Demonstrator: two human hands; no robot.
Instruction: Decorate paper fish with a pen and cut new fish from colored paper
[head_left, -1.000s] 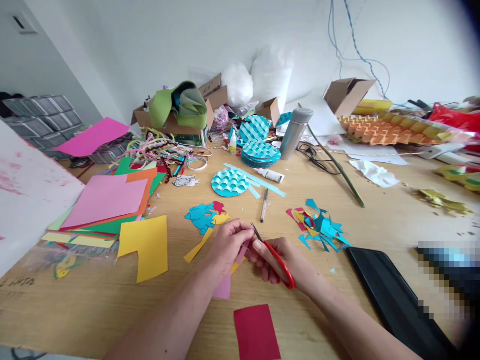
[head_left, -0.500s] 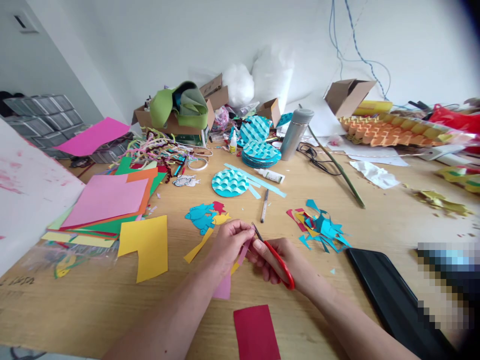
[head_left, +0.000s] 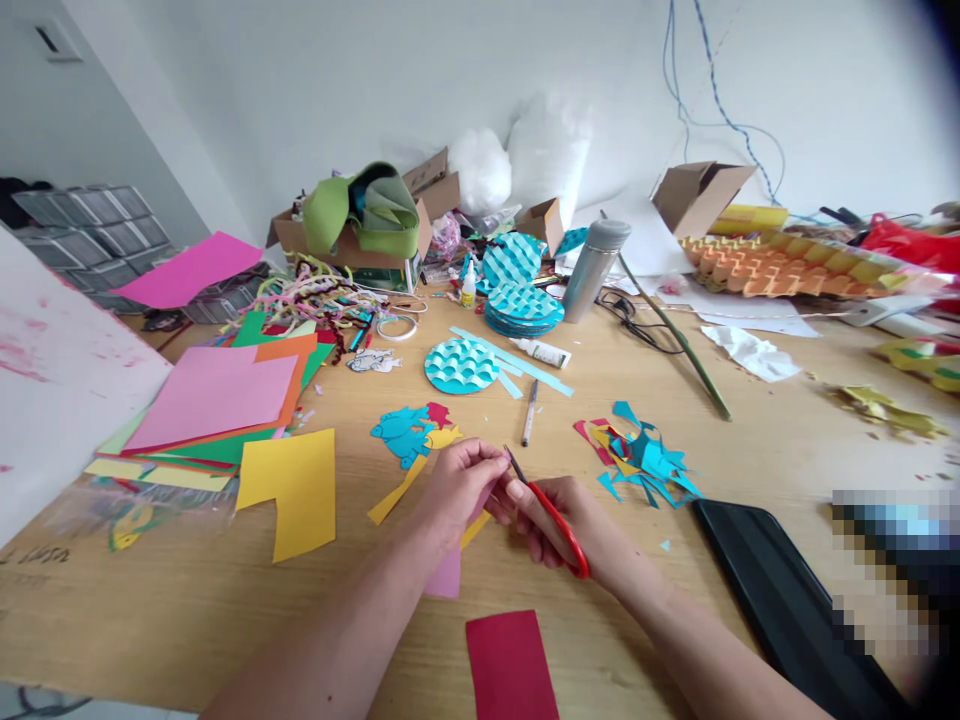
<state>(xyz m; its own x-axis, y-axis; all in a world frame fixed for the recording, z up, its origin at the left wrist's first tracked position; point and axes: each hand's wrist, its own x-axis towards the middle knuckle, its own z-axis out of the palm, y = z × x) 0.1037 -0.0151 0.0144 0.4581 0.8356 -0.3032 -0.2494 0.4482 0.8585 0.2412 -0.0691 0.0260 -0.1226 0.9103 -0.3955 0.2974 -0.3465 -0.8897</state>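
My left hand (head_left: 456,488) pinches a piece of pink paper (head_left: 448,576) just above the wooden table (head_left: 187,620). My right hand (head_left: 551,518) grips red-handled scissors (head_left: 559,525), whose blades point up and left at the pinched edge. A thin yellow paper strip (head_left: 396,492) lies under my left hand. A blue paper fish cutout (head_left: 403,434) with red and yellow bits sits just beyond my hands. A dark red rectangle of paper (head_left: 512,664) lies near the front edge.
Stacked coloured sheets (head_left: 217,400) and a yellow L-shaped sheet (head_left: 296,488) lie left. Blue scraps (head_left: 641,455) pile right, by a black tablet (head_left: 787,600). Blue wave discs (head_left: 460,364), a pencil (head_left: 529,412), glue (head_left: 541,351), a flask (head_left: 592,268) and boxes crowd the back.
Both hands stay in place; the pink paper has drawn slightly tighter between my left fingers and the scissor blades. The view has shifted a little.
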